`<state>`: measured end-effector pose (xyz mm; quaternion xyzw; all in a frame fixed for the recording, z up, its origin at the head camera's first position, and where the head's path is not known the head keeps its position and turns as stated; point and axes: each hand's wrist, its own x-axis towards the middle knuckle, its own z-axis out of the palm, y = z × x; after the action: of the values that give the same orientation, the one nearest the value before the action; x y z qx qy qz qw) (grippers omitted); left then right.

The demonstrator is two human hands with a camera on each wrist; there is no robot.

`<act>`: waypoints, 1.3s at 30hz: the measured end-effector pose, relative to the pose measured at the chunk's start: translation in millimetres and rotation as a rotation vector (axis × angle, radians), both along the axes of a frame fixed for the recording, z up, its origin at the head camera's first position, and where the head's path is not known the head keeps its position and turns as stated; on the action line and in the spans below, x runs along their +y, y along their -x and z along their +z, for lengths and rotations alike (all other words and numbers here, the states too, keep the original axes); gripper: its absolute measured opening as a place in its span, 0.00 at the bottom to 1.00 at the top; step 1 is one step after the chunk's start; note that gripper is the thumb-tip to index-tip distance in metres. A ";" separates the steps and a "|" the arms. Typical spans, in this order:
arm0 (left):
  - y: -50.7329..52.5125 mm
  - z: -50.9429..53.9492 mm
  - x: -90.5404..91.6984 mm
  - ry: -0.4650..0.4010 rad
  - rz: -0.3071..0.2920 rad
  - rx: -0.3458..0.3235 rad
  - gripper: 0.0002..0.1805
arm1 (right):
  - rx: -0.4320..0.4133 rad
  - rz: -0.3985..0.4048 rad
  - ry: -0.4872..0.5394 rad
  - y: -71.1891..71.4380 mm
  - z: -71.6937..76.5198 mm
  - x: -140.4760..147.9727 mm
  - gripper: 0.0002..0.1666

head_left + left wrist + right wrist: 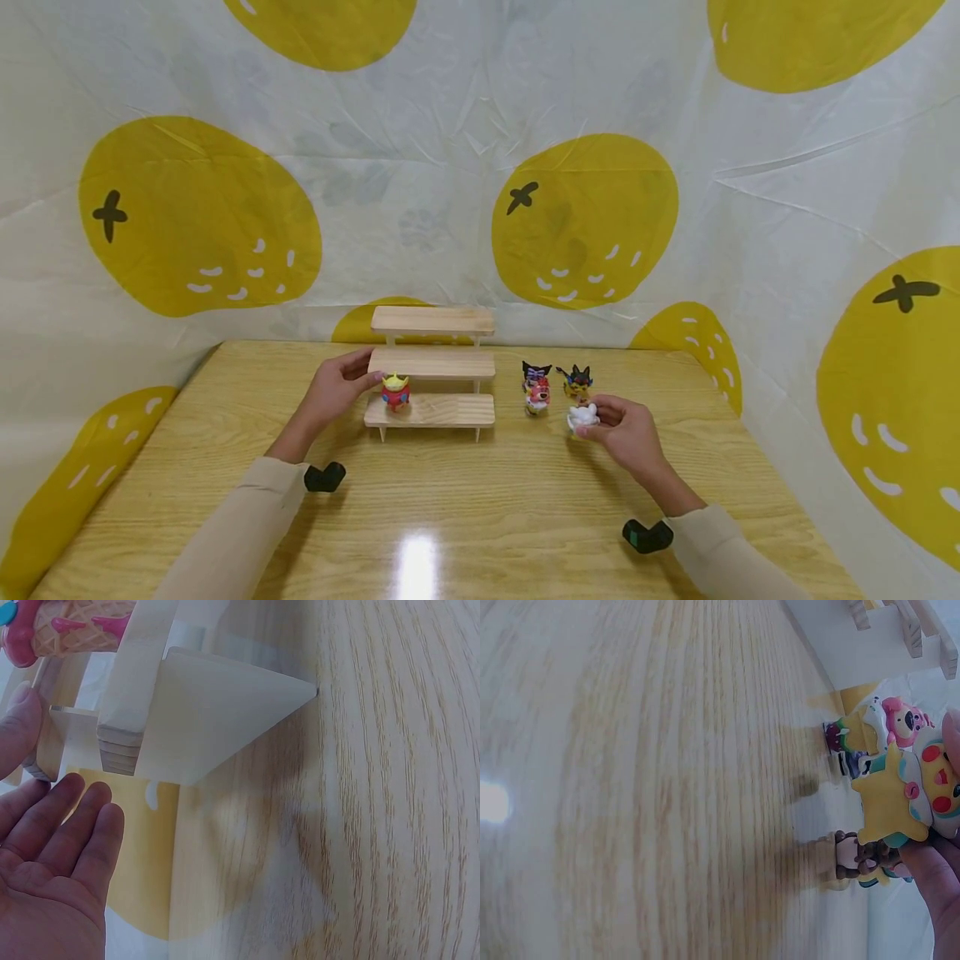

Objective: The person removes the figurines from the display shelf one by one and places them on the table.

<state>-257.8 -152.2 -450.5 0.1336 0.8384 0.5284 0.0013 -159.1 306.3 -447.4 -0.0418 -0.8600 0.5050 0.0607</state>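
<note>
A three-tier wooden display stand (450, 364) stands toward the back of the table. My left hand (335, 389) is at the left end of its middle tier, thumb and index finger pinching the board's end (46, 750), the other fingers extended. On the bottom tier, toward the left, is a red figurine with a yellow top (396, 393); its waffle-patterned base (79, 630) shows in the left wrist view. My right hand (628, 433) grips a white-hooded figurine (582, 419) just right of the stand. The right wrist view shows its yellow body (891, 799) and red-cheeked face.
Right of the stand are a pink-and-white bear figurine (537, 397), a black-and-purple figurine (536, 372) behind it, and a dark-eared figurine with yellow and blue parts (578, 381). A curtain with yellow fruit prints (420, 225) hangs behind the wooden table (480, 517).
</note>
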 end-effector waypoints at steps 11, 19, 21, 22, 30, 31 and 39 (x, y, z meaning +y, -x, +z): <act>-2.3 1.6 0.7 0.006 0.006 -0.002 0.38 | -0.012 -0.007 -0.012 -1.4 -4.9 5.1 0.29; -5.5 6.3 2.3 -0.001 0.002 0.013 0.37 | -0.017 -0.009 0.017 -4.4 -5.4 6.8 0.28; -5.1 6.0 2.1 0.005 0.004 0.014 0.37 | -0.022 -0.008 0.014 -4.6 -6.0 7.6 0.28; -5.2 6.2 2.1 0.007 0.004 0.013 0.37 | -0.025 -0.007 0.011 -4.8 -6.3 8.1 0.29; -3.9 6.2 2.9 0.014 0.008 0.008 0.38 | -0.028 -0.005 0.012 -5.1 -6.8 11.5 0.31; -3.8 6.3 2.7 0.019 0.006 0.009 0.38 | -0.027 -0.005 0.015 -5.0 -6.8 11.8 0.32; -6.9 5.7 2.6 0.031 0.009 0.002 0.38 | -0.033 -0.009 0.009 -8.5 -9.8 13.9 0.33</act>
<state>-250.8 -149.6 -444.8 0.1303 0.8471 0.5152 0.0002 -150.5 320.1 -457.3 -0.0543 -0.8584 0.5077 0.0487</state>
